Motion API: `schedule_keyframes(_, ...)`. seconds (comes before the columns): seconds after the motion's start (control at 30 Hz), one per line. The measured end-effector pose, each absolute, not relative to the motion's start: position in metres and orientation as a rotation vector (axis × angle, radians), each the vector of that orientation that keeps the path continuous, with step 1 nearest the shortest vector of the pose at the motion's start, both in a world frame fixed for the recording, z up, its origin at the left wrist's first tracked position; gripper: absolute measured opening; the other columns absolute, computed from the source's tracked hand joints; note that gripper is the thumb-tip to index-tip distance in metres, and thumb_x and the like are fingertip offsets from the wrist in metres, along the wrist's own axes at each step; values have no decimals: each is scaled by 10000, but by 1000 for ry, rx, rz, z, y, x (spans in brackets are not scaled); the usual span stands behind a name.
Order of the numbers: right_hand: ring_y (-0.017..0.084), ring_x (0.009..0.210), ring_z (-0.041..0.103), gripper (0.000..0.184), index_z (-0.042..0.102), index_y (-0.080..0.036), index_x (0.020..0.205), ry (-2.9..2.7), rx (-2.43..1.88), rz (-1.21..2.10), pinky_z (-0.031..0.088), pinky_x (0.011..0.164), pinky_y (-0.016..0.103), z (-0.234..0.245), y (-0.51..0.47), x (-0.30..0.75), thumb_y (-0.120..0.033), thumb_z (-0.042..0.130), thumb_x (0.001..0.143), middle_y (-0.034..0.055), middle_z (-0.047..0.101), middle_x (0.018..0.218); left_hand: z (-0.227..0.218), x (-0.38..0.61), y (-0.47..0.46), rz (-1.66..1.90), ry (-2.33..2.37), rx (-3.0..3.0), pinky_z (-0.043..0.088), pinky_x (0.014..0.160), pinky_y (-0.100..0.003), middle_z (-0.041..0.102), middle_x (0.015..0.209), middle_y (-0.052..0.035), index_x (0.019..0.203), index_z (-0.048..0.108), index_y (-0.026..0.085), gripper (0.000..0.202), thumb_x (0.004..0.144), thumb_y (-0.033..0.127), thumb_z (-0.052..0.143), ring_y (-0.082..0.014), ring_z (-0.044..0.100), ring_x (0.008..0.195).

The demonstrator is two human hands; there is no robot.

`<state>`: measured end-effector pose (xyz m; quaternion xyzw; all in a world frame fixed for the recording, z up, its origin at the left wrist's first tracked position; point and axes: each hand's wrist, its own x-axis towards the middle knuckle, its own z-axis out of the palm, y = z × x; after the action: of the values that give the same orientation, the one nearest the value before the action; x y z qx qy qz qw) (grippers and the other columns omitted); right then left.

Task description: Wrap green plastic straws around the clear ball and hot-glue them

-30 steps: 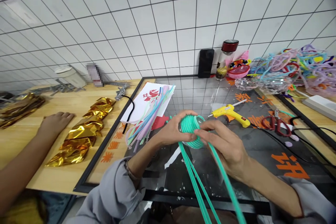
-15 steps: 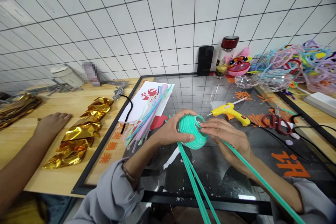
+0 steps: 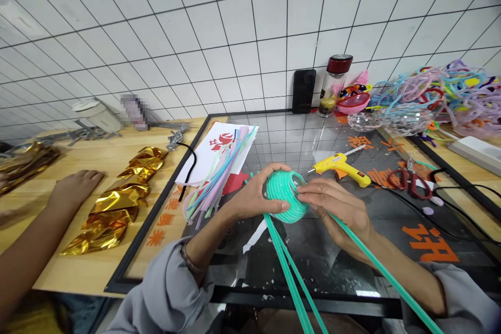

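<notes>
My left hand [image 3: 253,198] is wrapped round a small round form wound with teal cord [image 3: 284,198], held just above the black glass mat [image 3: 352,250]. My right hand [image 3: 336,204] pinches a teal strand against the form's right side. That strand [image 3: 387,276] runs from my fingers down to the lower right. Two more loose teal strands [image 3: 291,276] hang from the form toward the bottom edge.
A yellow glue gun [image 3: 341,164] and red scissors [image 3: 409,181] lie on the mat. Pastel strands [image 3: 219,177] rest on white paper. Gold foil pieces [image 3: 117,201] lie on the wooden table, beside another person's hand [image 3: 76,188]. A phone [image 3: 303,91], a bottle [image 3: 332,86] and tangled cords [image 3: 450,94] stand behind.
My right hand has shifted from over the form's front to its right side, and the strand it holds has swung out to the lower right. My left hand keeps its grip.
</notes>
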<state>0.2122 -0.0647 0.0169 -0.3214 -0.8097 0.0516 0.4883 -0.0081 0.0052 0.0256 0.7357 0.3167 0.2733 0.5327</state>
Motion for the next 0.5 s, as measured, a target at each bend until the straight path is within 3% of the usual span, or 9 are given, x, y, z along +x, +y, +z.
schedule_keyframes(0.5, 228, 996, 689, 282, 693, -165, 1083, -1977, -674, 82, 586, 863, 412, 21, -62, 211, -29, 553, 879, 110, 764, 1033, 26, -6, 3, 736, 654, 1909, 308, 1178, -448, 481, 1391, -119, 1231, 531, 208, 610, 704, 354, 803, -317, 443, 1366)
